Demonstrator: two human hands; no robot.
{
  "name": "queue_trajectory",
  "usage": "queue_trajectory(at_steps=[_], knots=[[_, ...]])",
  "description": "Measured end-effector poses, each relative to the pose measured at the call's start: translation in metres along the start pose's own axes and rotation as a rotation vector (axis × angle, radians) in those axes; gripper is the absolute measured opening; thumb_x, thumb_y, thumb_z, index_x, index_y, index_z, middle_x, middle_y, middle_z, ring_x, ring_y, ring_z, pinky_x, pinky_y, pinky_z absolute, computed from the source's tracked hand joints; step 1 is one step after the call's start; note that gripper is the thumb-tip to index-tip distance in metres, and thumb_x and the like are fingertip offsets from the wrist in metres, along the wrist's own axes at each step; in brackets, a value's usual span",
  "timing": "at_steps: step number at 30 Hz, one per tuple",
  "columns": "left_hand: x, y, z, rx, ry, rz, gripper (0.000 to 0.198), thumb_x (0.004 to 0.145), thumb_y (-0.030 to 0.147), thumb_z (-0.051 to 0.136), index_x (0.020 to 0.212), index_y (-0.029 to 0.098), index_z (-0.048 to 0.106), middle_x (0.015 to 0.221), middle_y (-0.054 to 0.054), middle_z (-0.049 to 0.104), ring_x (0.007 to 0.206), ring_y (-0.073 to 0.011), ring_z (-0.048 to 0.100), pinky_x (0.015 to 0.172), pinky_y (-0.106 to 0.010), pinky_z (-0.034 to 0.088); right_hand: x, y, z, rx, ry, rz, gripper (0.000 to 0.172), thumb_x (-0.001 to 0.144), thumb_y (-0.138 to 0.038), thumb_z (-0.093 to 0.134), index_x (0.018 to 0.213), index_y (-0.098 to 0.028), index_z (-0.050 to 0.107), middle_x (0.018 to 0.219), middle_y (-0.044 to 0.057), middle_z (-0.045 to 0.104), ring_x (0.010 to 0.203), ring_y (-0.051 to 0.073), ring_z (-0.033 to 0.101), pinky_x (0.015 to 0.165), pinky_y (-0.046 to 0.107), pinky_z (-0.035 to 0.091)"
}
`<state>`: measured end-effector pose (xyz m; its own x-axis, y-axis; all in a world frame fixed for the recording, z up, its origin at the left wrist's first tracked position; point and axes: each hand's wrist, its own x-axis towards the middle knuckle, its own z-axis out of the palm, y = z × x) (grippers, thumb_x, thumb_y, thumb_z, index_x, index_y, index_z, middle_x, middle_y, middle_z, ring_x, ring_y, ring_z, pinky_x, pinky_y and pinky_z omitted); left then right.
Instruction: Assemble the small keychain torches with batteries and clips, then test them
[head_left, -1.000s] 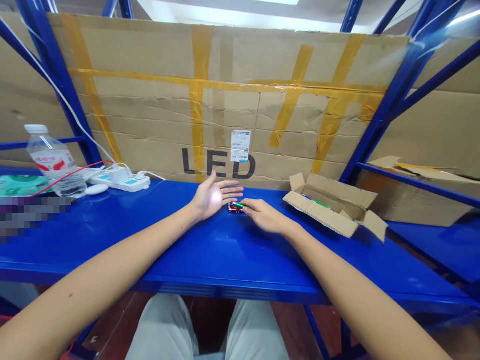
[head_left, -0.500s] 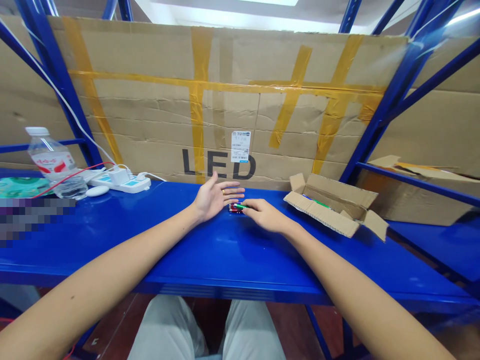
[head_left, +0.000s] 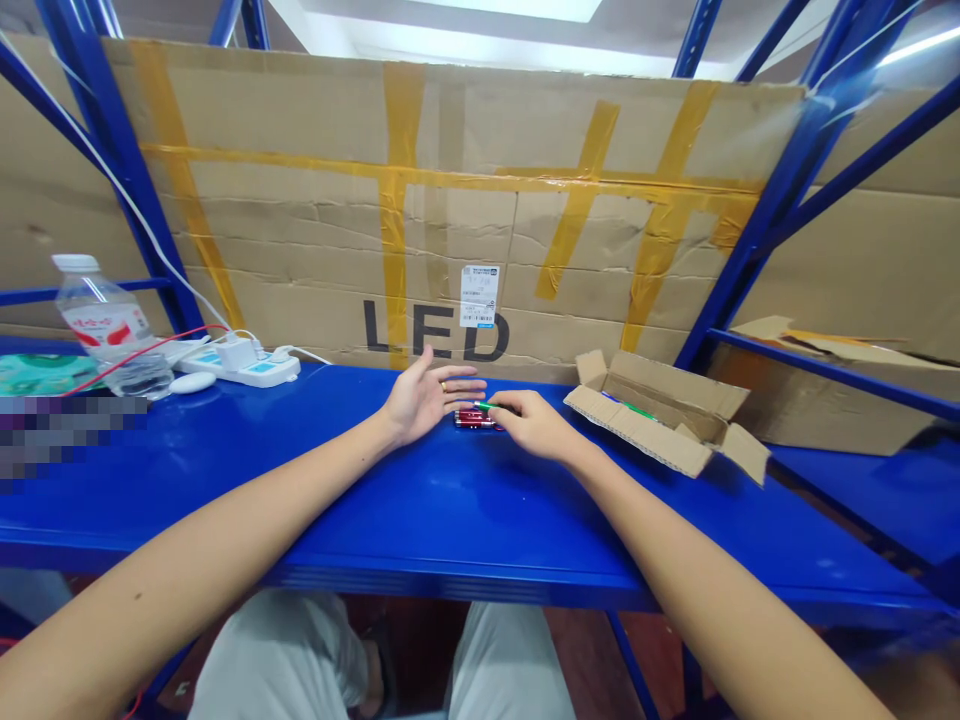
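Observation:
My right hand holds a small green item between thumb and fingers, its tip pointing left. Just below it, small red cylindrical items lie on the blue table. To the left, my left hand stands on its edge with the palm facing right, its fingers stretched toward the red items and nothing in it. A ring shows on one of its fingers. An opened cardboard box sits to the right, with blue and green items inside.
A plastic bottle, a power strip with cables and a white oval object stand at the left. A large cardboard panel closes off the back, between blue rack posts. Another carton is at the far right.
The green item in my right hand has risen slightly off the red items, which now show more. My left hand has hardly moved. One leg below the table has shifted left.

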<state>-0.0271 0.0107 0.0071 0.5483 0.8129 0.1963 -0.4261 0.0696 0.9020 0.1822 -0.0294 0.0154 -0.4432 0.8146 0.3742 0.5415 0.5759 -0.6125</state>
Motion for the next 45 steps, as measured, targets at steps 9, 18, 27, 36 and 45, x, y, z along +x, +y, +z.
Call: queue_trajectory(at_steps=[9,18,27,36,45], knots=[[-0.001,0.003,0.004,-0.013,0.026,0.010,0.077,0.092,0.070,0.030,0.116,0.007,0.066,0.117,-0.024,0.070,0.117,-0.0351,0.062,0.105,-0.047,0.041,0.000,-0.003,-0.001,0.021,-0.012,0.015,0.024,0.088,-0.028,0.049,0.078,-0.015,0.067,0.076,0.004,0.066,0.072,0.017,0.055,0.068,0.029,0.039],[0.003,0.003,0.000,0.117,0.088,0.067,0.071,0.091,0.071,0.033,0.105,0.012,0.070,0.109,-0.020,0.073,0.108,-0.0331,0.066,0.097,-0.046,0.046,0.004,0.013,-0.010,-0.082,-0.011,0.000,0.026,0.091,-0.031,0.046,0.082,-0.016,0.065,0.080,0.004,0.067,0.074,0.019,0.056,0.070,0.030,0.039],[0.018,-0.002,-0.046,0.862,0.411,0.147,0.033,0.091,0.042,0.052,0.090,0.013,0.069,0.084,-0.010,0.073,0.079,-0.0199,0.066,0.075,-0.032,0.049,0.054,0.061,-0.029,-0.584,-0.048,0.206,0.030,0.097,-0.028,0.048,0.102,-0.013,0.073,0.109,0.016,0.073,0.095,0.025,0.065,0.077,0.029,0.043],[0.011,0.000,-0.053,1.392,0.328,0.077,0.022,0.087,0.030,0.053,0.091,0.019,0.072,0.103,-0.007,0.075,0.100,-0.0248,0.066,0.094,-0.037,0.048,0.094,0.083,-0.004,-0.510,-0.222,0.256,0.031,0.095,-0.030,0.056,0.115,-0.013,0.073,0.115,0.014,0.074,0.101,0.025,0.068,0.081,0.027,0.047],[0.011,-0.001,-0.052,1.437,0.270,0.057,0.024,0.086,0.026,0.050,0.088,0.018,0.073,0.101,-0.006,0.076,0.097,-0.0228,0.067,0.093,-0.035,0.049,0.098,0.074,0.011,-0.330,-0.225,0.211,0.033,0.092,-0.020,0.057,0.121,-0.014,0.071,0.116,0.010,0.074,0.100,0.021,0.068,0.090,0.025,0.048]])
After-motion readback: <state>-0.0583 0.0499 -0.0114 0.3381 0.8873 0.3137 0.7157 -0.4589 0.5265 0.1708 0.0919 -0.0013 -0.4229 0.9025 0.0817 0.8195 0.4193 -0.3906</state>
